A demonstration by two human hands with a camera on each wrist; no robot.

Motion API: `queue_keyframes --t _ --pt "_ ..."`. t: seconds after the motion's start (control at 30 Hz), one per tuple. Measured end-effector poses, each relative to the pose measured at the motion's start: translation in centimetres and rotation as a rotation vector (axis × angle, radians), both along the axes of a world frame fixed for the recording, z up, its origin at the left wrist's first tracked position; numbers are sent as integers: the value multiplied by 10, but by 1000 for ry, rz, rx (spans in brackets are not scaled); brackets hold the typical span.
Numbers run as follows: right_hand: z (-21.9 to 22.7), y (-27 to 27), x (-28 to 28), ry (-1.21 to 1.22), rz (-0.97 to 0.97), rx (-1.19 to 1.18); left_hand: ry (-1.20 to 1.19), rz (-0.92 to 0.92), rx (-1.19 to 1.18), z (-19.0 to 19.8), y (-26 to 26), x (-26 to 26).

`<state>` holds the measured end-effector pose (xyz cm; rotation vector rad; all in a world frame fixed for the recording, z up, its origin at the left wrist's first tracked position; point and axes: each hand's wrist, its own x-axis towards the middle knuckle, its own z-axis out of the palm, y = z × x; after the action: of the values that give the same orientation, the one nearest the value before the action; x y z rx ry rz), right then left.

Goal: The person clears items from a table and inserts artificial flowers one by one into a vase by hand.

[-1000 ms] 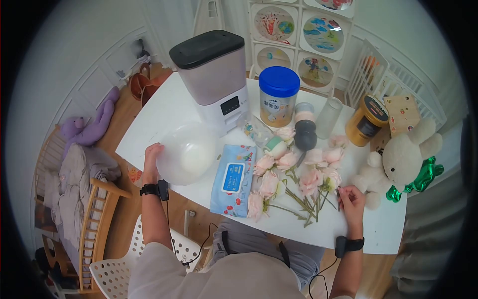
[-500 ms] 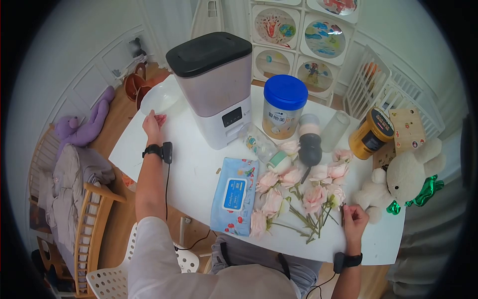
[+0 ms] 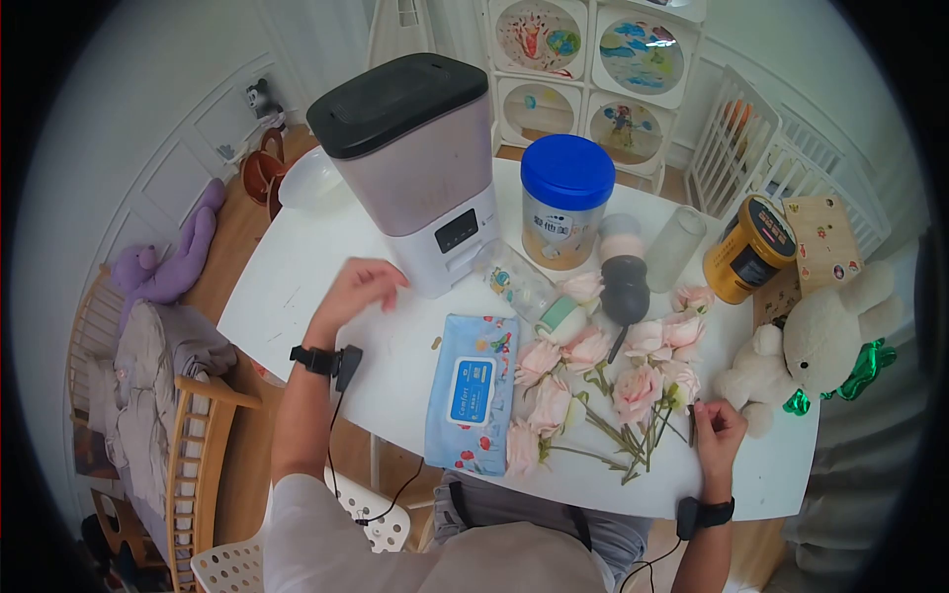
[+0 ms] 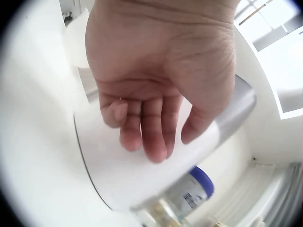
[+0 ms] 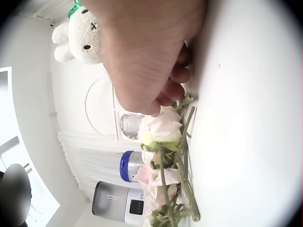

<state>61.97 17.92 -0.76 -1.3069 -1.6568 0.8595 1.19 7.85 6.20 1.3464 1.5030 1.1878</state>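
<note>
Pinching one flower stem (image 3: 691, 423) at the table's (image 3: 297, 267) near right, the right hand (image 3: 720, 432) held it pointing far-near; left hand (image 3: 358, 287) hovered relaxed, empty, beside one dispenser (image 3: 410, 168).

Your right hand (image 5: 142, 52) fills the upper right wrist view, hiding its fingertips and whatever they pinch. The bowl (image 3: 314, 180) is half hidden behind the white dispenser (image 3: 410, 168). In the left wrist view, the dispenser (image 4: 142, 165) is blurred and your left hand (image 4: 161, 75) is cut by the top edge. The label on the blue-lidded tin (image 3: 563, 203), right of the dispenser, is too small to read. Beyond the tin, the plush rabbit (image 3: 825, 336) hides part of the green foil balloon (image 3: 850, 376).
</note>
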Motion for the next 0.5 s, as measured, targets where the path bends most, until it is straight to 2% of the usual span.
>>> queue_keyframes --t 0.03,0.1,0.2,0.27,0.33,0.37,0.43,0.47,0.5 --pt "-1 1 1 -23 21 22 53 -222 -92 11 -3 22" --pt "0 -2 1 -45 54 45 8 -334 -191 20 2 57" --pt "2 -3 -1 -35 62 62 3 -286 -140 -16 25 61" --pt "1 -4 1 -21 63 54 1 -246 -150 -15 24 65" --pt "-4 -1 4 12 57 53 -136 -88 -123 -19 26 58" --pt "-5 0 4 40 52 49 -131 -88 -119 -20 28 58" --pt "1 -2 1 50 51 53 -389 272 16 -22 32 56" --pt "3 -3 -1 54 49 53 -386 274 14 -26 37 50" --pt "2 -4 -1 55 50 51 -591 305 128 -32 46 41"
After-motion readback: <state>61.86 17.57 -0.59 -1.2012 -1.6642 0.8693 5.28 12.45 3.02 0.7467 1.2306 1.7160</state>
